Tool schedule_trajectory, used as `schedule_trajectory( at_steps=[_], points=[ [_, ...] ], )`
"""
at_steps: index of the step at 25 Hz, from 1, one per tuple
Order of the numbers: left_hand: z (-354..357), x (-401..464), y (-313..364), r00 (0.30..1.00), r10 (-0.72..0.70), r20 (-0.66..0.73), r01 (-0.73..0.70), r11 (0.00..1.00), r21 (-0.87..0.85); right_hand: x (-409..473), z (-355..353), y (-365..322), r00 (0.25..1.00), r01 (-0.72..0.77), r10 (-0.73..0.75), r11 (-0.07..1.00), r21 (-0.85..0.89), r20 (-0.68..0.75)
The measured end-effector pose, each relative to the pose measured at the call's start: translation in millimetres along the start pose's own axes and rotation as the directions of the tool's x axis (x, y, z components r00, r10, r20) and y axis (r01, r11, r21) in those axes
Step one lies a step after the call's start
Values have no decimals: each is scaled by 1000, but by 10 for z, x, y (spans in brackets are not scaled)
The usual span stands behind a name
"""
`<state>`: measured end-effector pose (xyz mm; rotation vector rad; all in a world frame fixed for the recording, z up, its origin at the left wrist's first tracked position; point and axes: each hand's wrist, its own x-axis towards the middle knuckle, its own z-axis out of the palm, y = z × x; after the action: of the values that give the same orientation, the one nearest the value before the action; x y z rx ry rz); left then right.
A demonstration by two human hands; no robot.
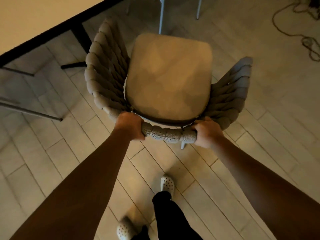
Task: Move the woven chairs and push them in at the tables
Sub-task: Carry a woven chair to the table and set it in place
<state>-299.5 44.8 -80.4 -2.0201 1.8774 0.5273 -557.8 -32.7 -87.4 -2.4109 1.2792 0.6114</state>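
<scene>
A woven chair (168,76) with grey rope arms and a tan seat cushion is right below me, its backrest nearest to me. My left hand (129,124) grips the left end of the backrest's top rail. My right hand (207,131) grips the right end of the same rail. A light-topped table (31,18) with a dark edge lies at the upper left, apart from the chair. Its dark leg shows just beyond the chair's left arm.
Pale metal legs of another chair (161,14) stand at the top centre. More thin legs (29,110) cross the floor on the left. A coiled rope or cable (310,45) lies at the upper right. My feet in white clogs (167,183) are on the plank floor below.
</scene>
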Motion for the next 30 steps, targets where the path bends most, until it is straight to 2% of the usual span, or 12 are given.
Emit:
schedule_trajectory(
  at_steps=[11, 15, 18, 25, 30],
  points=[
    [474, -762, 347, 980, -196, 31, 198, 975, -98, -256, 55, -78, 979, 192, -178, 970, -148, 102],
    [723, -1239, 542, 970, -241, 41, 244, 961, -131, -511, 194, -177, 962, 253, -226, 949, -189, 151],
    [963, -1720, 728, 960, -274, 51, 278, 948, -155, -878, 417, -285, 947, 316, -295, 928, -199, 127],
    [1424, -2652, 1273, 955, -270, 125, 293, 926, -238, -1750, 923, -262, 902, 427, -394, 875, -226, 178],
    [1592, -2824, 1403, 953, -282, 114, 303, 914, -270, -1816, 962, -216, 858, 496, -421, 829, -259, 295]
  ],
)
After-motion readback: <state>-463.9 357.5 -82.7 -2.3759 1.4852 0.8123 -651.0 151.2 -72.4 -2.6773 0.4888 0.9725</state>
